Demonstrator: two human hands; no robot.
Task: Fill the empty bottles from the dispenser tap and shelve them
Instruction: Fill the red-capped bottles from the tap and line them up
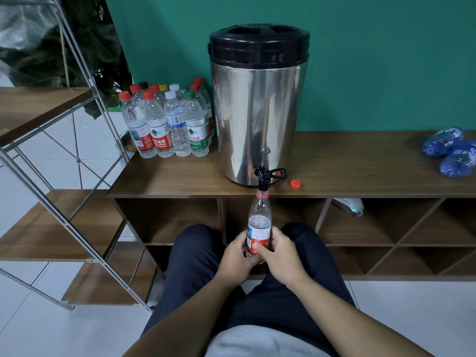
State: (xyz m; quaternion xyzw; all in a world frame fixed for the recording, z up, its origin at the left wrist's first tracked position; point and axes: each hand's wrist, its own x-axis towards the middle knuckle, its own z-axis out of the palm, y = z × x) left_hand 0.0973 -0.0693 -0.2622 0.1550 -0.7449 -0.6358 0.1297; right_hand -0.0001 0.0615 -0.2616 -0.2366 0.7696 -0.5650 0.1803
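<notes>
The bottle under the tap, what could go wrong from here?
The bottle is already partly full; with the tap still at its mouth it could overflow onto the person's lap. Both the left hand and right hand grip it, leaving none for the tap lever.

My fingers (257, 247) feel smooth clear plastic on the bottle (259, 225), its label glossy. Above it, the dispenser (257, 119) is mirror-bright metal under a black plastic lid (258, 45), standing on the matt wood-grain bench (180, 173).

clear red-labelled bottle (259, 222) upright, mouth at black tap (263, 180) of steel dispenser (257, 106), seemingly over half full
</notes>
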